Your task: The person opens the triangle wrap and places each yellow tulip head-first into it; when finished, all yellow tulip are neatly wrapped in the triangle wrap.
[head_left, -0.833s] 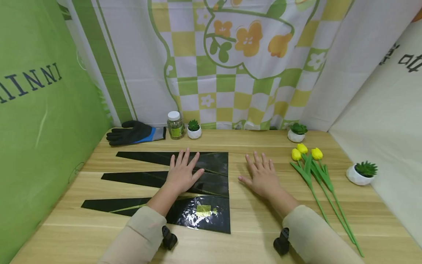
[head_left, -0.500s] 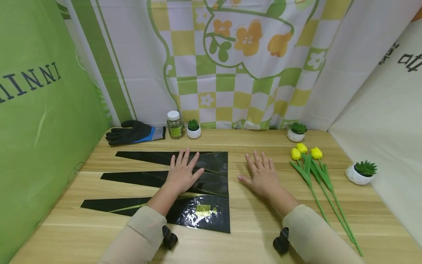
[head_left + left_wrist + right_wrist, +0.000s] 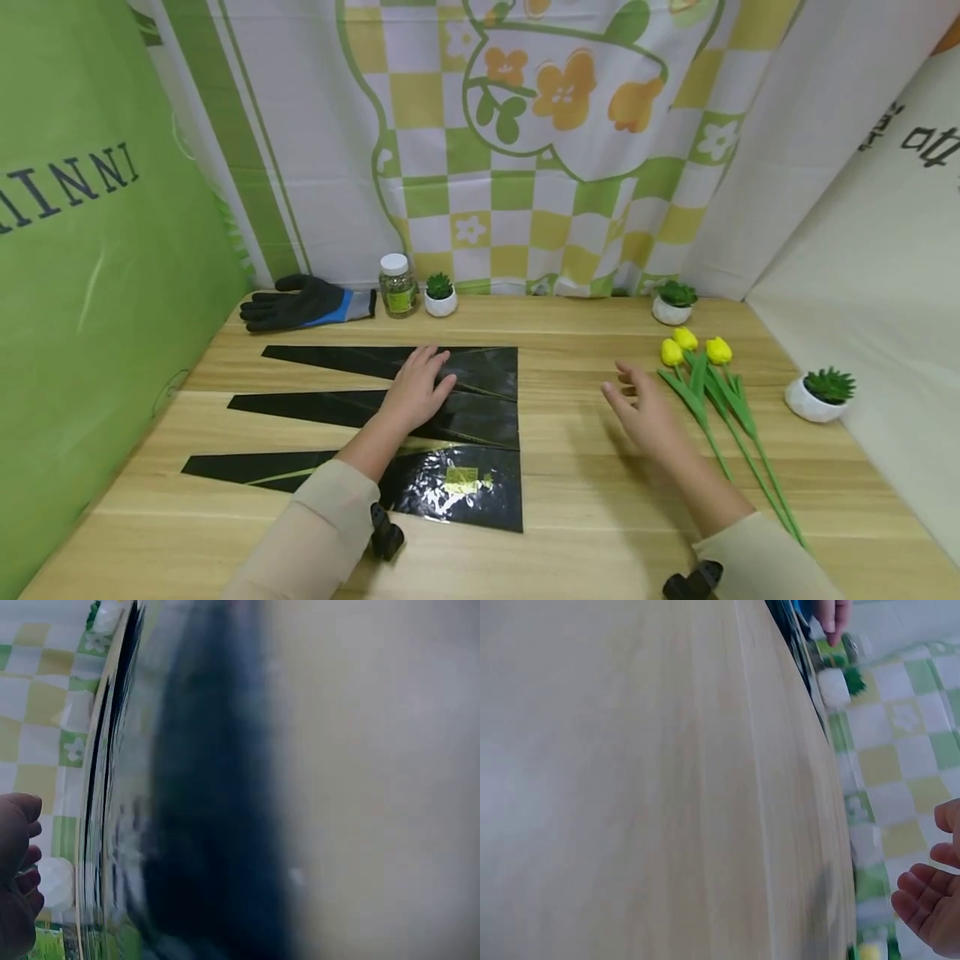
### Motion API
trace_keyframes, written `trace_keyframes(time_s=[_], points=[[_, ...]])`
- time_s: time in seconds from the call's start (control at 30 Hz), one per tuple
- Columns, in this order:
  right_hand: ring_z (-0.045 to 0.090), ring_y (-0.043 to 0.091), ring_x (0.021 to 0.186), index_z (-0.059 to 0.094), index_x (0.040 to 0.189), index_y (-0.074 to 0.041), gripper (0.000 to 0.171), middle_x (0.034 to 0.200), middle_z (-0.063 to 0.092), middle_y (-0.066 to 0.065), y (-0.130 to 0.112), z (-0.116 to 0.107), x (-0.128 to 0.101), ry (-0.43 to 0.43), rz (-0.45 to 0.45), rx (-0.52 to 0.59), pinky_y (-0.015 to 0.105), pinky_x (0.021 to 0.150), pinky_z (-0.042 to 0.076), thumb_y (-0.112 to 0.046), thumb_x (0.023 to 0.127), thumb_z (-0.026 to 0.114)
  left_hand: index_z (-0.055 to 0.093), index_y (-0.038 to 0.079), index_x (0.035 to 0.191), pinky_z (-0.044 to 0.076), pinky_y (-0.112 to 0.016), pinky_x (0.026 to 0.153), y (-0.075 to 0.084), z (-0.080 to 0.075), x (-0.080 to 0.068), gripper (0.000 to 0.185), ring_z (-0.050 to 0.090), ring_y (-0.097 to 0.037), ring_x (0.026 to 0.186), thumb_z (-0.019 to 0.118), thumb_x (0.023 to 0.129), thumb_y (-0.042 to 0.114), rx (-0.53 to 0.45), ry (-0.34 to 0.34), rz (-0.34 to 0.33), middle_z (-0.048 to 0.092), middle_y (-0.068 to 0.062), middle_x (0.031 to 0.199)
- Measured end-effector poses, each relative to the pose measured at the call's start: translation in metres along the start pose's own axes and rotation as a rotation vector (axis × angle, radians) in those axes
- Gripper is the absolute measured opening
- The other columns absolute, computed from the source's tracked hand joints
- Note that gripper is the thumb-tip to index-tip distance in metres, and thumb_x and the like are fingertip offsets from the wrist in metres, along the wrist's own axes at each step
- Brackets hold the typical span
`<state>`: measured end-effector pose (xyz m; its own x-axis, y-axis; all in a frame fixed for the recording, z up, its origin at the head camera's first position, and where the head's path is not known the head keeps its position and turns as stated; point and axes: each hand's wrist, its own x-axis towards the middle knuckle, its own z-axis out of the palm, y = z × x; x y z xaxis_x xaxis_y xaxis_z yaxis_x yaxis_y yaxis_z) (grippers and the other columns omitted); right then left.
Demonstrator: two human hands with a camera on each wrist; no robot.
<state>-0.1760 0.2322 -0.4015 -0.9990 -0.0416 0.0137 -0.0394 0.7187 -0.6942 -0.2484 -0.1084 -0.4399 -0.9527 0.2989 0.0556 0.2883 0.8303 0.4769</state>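
Little looks done: the left hand point(image 3: 415, 392) rests flat, fingers nearly together, on 3 black plastic sleeves point(image 3: 480, 417) at 9 o'clock, while the right hand point(image 3: 643, 410), fingers loosely apart, hovers beside untouched yellow tulips point(image 3: 693, 350) at 3 o'clock.

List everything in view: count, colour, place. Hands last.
Table: 1, light wood, underneath everything.
Wrapping sheets: 3, black, tapered, fanned across the left half of the table.
Work glove: 1, black and blue, back left.
Jar: 1, clear with a white lid, right of the glove.
Potted succulents: 3, green in white pots; one beside the jar, one back right, one at the right edge.
Tulips: 3, yellow with green stems, lying on the right side.
Curtain: 1, white, green and yellow check, behind the table.
Left hand: resting flat on the middle black sheet.
Right hand: open, raised just left of the tulips, holding nothing.
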Motion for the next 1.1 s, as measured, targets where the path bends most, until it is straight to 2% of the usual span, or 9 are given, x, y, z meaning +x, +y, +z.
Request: trace_keyframes(time_s=[0.2,0.37,0.57,0.7,0.9,1.1], points=[[0.057,0.041,0.111,0.044,0.141,0.006,0.059,0.129,0.054,0.030,0.028,-0.032,-0.029,0.051,0.029,-0.094,0.050,0.083,0.055,-0.040,0.104,0.043,0.060,0.007,0.133,0.037,-0.051,0.114,0.004,0.005,0.030,0.038,0.044,-0.034,0.136,0.055,0.101,0.027,-0.023,0.003,0.033,0.052,-0.015,0.143],[0.062,0.037,0.099,0.052,0.133,0.008,0.052,0.116,0.061,0.028,0.054,-0.049,-0.046,0.048,0.067,-0.213,0.045,0.072,0.055,-0.034,0.103,0.049,0.063,0.012,0.131,0.041,-0.049,0.111,0.012,0.014,0.047,0.037,0.048,-0.032,0.131,0.058,0.099,0.031,-0.027,-0.017,0.041,0.056,-0.013,0.138],[0.064,0.029,0.087,0.054,0.129,0.011,0.051,0.100,0.065,0.021,0.078,-0.063,-0.058,0.023,0.123,-0.263,0.033,0.063,0.052,-0.031,0.100,0.055,0.063,0.019,0.132,0.044,-0.048,0.106,0.023,0.021,0.057,0.039,0.050,-0.030,0.125,0.061,0.097,0.037,-0.005,-0.046,0.072,0.057,-0.010,0.131],[0.065,0.029,0.085,0.056,0.126,0.012,0.052,0.093,0.068,0.017,0.085,-0.068,-0.062,-0.010,0.129,-0.308,0.041,0.066,0.054,-0.032,0.099,0.058,0.063,0.025,0.132,0.046,-0.046,0.098,0.028,0.024,0.059,0.038,0.052,-0.028,0.115,0.062,0.096,0.039,0.028,-0.081,0.060,0.056,-0.009,0.124],[0.061,0.051,0.101,0.054,0.127,0.012,0.061,0.108,0.068,0.030,0.086,-0.068,-0.065,-0.077,0.168,-0.390,0.061,0.080,0.051,-0.041,0.097,0.057,0.066,0.025,0.129,0.044,-0.044,0.094,0.030,0.028,0.058,0.035,0.049,-0.026,0.114,0.061,0.097,0.038,0.078,-0.122,0.028,0.053,-0.010,0.125],[0.060,0.054,0.102,0.061,0.120,0.011,0.050,0.111,0.066,0.031,0.088,-0.067,-0.066,-0.087,0.176,-0.426,0.062,0.080,0.050,-0.034,0.097,0.059,0.070,0.024,0.123,0.045,-0.043,0.094,0.030,0.032,0.057,0.031,0.051,-0.025,0.110,0.063,0.095,0.036,0.088,-0.093,0.037,0.056,-0.008,0.119]])
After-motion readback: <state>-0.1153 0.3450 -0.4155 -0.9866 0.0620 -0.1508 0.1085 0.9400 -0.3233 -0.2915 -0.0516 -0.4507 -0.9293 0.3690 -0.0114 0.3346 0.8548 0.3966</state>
